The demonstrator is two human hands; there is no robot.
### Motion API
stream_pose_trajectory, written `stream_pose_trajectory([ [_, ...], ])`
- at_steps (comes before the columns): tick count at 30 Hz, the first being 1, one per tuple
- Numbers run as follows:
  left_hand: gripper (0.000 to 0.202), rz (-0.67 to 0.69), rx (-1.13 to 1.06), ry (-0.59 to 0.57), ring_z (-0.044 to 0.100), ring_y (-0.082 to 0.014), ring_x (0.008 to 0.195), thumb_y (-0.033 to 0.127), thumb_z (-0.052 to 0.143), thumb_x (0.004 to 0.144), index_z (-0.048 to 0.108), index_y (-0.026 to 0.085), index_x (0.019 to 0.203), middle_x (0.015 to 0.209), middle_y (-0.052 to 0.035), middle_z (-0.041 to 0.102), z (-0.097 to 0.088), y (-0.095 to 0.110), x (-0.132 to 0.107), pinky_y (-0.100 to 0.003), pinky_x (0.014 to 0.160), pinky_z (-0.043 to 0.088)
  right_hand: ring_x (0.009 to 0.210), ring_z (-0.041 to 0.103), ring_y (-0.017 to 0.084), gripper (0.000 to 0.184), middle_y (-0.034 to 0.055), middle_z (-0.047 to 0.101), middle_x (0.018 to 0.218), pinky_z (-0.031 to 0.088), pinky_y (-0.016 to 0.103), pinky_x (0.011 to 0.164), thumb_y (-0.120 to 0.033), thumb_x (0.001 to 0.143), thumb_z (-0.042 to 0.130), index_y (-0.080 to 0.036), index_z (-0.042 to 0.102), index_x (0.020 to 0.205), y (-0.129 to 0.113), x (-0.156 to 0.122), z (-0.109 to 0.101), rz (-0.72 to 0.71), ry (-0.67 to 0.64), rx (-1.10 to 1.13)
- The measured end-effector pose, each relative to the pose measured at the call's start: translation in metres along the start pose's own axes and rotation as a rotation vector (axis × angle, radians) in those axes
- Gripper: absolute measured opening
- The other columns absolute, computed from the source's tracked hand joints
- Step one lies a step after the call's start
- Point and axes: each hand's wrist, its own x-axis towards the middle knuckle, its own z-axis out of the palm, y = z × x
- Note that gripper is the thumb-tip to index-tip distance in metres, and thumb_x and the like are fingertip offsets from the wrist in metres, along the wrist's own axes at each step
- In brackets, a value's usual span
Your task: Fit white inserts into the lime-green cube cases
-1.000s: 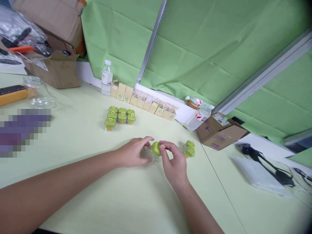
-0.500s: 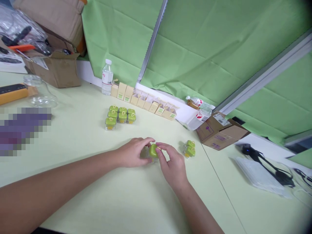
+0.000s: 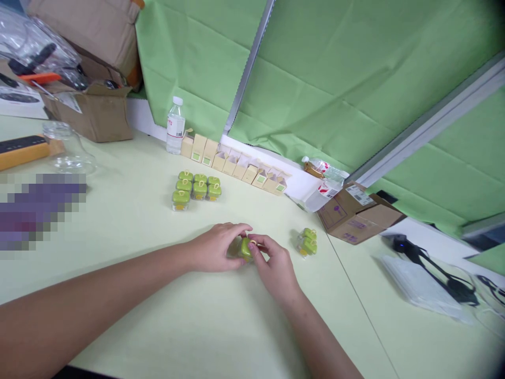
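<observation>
Near the middle of the table, a small clear jar with a green lid (image 3: pixel 246 248) and a pale loop on top stands between my hands. My left hand (image 3: pixel 219 247) curves around its left side, thumb in front and fingers behind. My right hand (image 3: pixel 276 266) pinches the lid at its right edge by the loop. My fingers partly cover the jar's body. Several like green-lidded jars (image 3: pixel 199 188) stand in a cluster farther back on the left. Two or so more jars (image 3: pixel 310 242) sit to the right of my right hand.
Several small cartons (image 3: pixel 232 163) line the back edge beside an upright water bottle (image 3: pixel 175 126). Bottles (image 3: pixel 325 184) lie by a cardboard box (image 3: pixel 359 213) at right. A clear glass vessel (image 3: pixel 71 150) and an open cardboard box (image 3: pixel 97 113) stand at left.
My right hand and the green lid have moved slightly down and left, toward my left hand. My left hand stays nearly in place, and the view has shifted a little.
</observation>
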Motion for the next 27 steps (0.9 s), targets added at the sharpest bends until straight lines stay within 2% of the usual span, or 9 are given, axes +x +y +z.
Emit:
stream_pose_trajectory([
  [4,0.066,-0.012,-0.023,0.014,0.053,-0.0302,0.125,0.038,0.069,0.081,0.042,0.027,0.140,0.134,-0.0090,0.058,-0.003,0.000,-0.001,-0.045,0.104,0.044,0.088,0.069,0.019,0.022,0.0032,0.073,0.097,0.055,0.033,0.083,-0.039,0.095,0.055,-0.022,0.067,0.100,0.001,0.001,0.002,0.031,-0.034,0.101],
  [9,0.064,0.011,-0.040,0.052,0.055,-0.0269,0.122,0.037,0.067,0.082,0.041,0.028,0.139,0.129,-0.0071,0.059,-0.008,-0.001,-0.001,-0.043,0.104,0.044,0.084,0.067,0.019,0.020,0.0031,0.072,0.093,0.053,0.033,0.080,-0.037,0.096,0.052,-0.022,0.066,0.100,0.000,0.002,-0.008,0.005,-0.037,0.001],
  [14,0.065,-0.004,-0.054,0.050,0.054,-0.0273,0.123,0.041,0.067,0.082,0.040,0.028,0.140,0.129,-0.0076,0.060,-0.011,-0.004,-0.001,-0.043,0.104,0.044,0.082,0.066,0.022,0.019,0.0052,0.072,0.091,0.048,0.035,0.074,-0.034,0.094,0.050,-0.023,0.066,0.095,0.001,0.008,-0.043,0.012,-0.005,-0.328],
  [18,0.065,-0.042,-0.064,0.035,0.054,-0.0277,0.123,0.043,0.066,0.083,0.040,0.029,0.141,0.130,-0.0078,0.059,-0.013,-0.004,-0.002,-0.042,0.101,0.045,0.072,0.062,0.022,0.016,0.0047,0.069,0.078,0.044,0.033,0.067,-0.030,0.090,0.050,-0.022,0.063,0.083,0.011,0.012,-0.076,0.044,0.008,-0.603],
  [24,0.069,-0.082,-0.079,0.009,0.056,-0.0278,0.120,0.042,0.065,0.084,0.034,0.032,0.144,0.130,-0.0063,0.058,-0.016,-0.001,-0.004,-0.040,0.096,0.047,0.065,0.059,0.021,0.018,0.0038,0.066,0.070,0.041,0.032,0.061,-0.027,0.084,0.049,-0.023,0.060,0.070,0.038,0.008,-0.113,0.189,-0.017,-0.831],
  [27,0.070,-0.088,-0.085,0.013,0.058,-0.0275,0.116,0.042,0.065,0.084,0.033,0.032,0.145,0.130,-0.0065,0.058,-0.017,0.000,-0.004,-0.039,0.094,0.048,0.067,0.062,0.022,0.014,0.0049,0.068,0.074,0.042,0.032,0.062,-0.026,0.080,0.053,-0.023,0.061,0.069,0.048,0.006,-0.125,0.217,0.023,-0.874],
])
